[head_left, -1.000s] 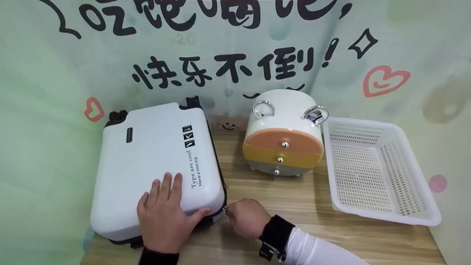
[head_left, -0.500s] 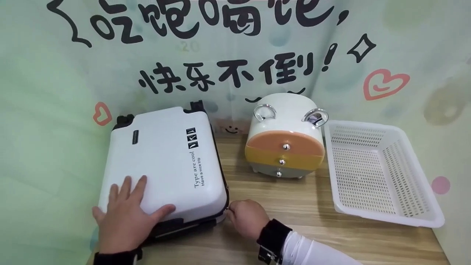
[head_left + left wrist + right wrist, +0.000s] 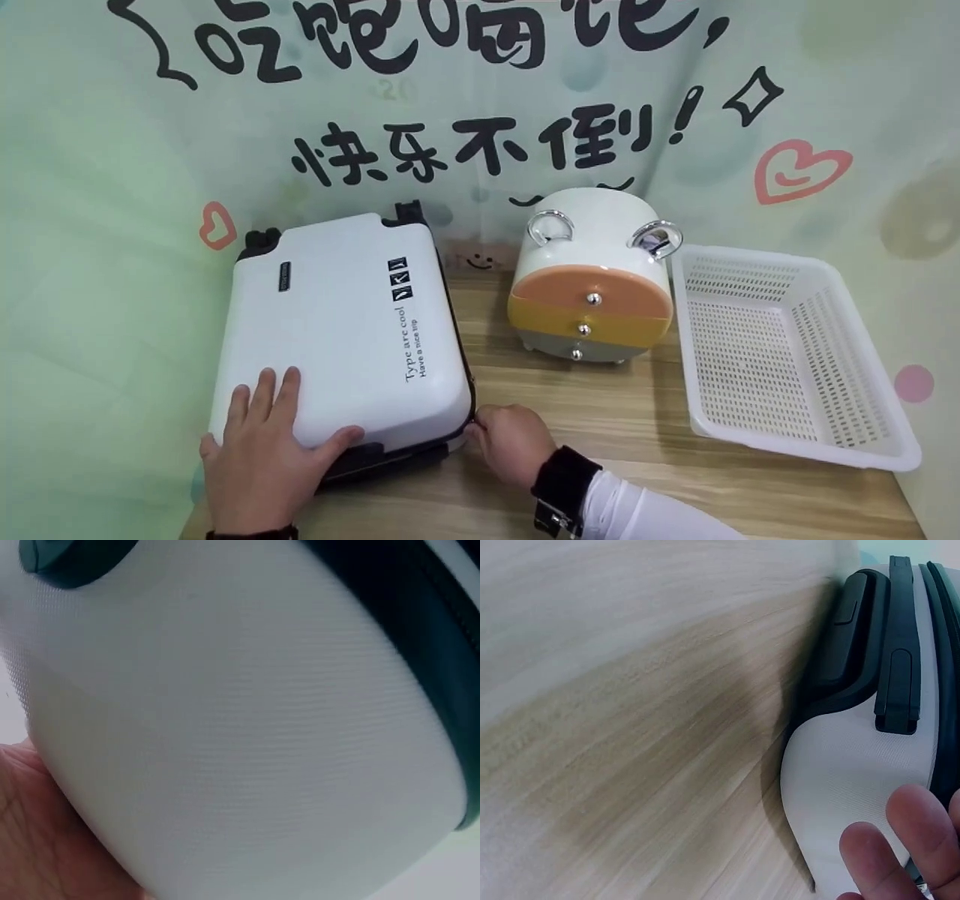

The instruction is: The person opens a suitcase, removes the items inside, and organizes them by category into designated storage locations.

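A white hard-shell suitcase (image 3: 337, 322) lies flat on the wooden table, its black zipper seam running around the side. My left hand (image 3: 262, 457) rests spread on the lid near the front left corner, fingers straight. At the front right corner my right hand (image 3: 514, 442), fingers curled, pinches the small metal zipper pull, mostly hidden by the fingers. The right wrist view shows fingertips (image 3: 922, 829) close by the seam, with the suitcase's black handle (image 3: 900, 652) above them. White suitcase shell (image 3: 247, 720) fills most of the left wrist view.
A small white drawer cabinet (image 3: 589, 255) with orange, yellow and grey drawer fronts stands behind and right of my right hand. Right of it is a white perforated plastic basket (image 3: 705, 405). A printed cloth backdrop (image 3: 480, 97) hangs behind the table (image 3: 630, 442).
My left hand has slid left across the lid, fingers spread wider. The right hand stays at the suitcase's front right corner. The whole head view has shifted slightly.
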Demonstrator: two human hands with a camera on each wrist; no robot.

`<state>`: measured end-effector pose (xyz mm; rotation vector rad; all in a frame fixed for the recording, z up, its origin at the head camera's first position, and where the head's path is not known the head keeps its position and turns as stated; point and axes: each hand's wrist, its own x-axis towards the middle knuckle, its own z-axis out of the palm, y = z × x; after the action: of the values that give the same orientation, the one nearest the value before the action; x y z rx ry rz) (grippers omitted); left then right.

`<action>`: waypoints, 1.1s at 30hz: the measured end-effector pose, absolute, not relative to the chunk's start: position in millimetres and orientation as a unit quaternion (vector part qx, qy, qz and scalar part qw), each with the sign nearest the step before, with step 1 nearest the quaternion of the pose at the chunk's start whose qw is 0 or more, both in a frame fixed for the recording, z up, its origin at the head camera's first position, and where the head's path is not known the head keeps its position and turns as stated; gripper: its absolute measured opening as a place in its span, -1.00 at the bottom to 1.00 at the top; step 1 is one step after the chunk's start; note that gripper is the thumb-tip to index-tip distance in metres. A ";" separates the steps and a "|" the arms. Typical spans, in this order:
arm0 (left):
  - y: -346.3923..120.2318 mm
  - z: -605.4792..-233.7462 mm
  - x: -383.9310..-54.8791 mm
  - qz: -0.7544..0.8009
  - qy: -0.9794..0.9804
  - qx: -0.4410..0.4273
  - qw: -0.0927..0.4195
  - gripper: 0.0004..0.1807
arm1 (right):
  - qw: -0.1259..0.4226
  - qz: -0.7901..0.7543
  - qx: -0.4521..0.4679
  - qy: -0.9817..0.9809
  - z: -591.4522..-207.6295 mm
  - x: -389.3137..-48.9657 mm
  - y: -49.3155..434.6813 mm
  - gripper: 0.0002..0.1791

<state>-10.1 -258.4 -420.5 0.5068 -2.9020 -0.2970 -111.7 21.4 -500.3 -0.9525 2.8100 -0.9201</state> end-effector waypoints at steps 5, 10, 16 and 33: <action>-250.0 -419.1 -9.3 -0.097 -0.975 0.190 0.056 0.46 | 0.018 -0.295 -0.303 0.906 -498.8 -114.3 27.4 -0.72; -238.5 -417.8 -5.3 -0.084 -0.976 0.194 0.045 0.49 | 0.014 -0.296 -0.309 0.904 -498.0 -120.4 36.2 -0.71; -225.9 -418.4 -1.0 -0.086 -0.979 0.180 0.038 0.46 | 0.017 -0.287 -0.321 0.902 -495.3 -129.1 51.0 -0.71; -185.4 -403.2 9.0 -0.096 -0.985 0.135 -0.041 0.16 | -0.053 -0.274 -0.246 0.928 -499.5 -155.3 66.0 -0.77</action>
<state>9.0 -185.4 -403.2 0.4352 -3.1799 -0.3094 -155.3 66.0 -499.5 -0.7988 3.0193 -0.8927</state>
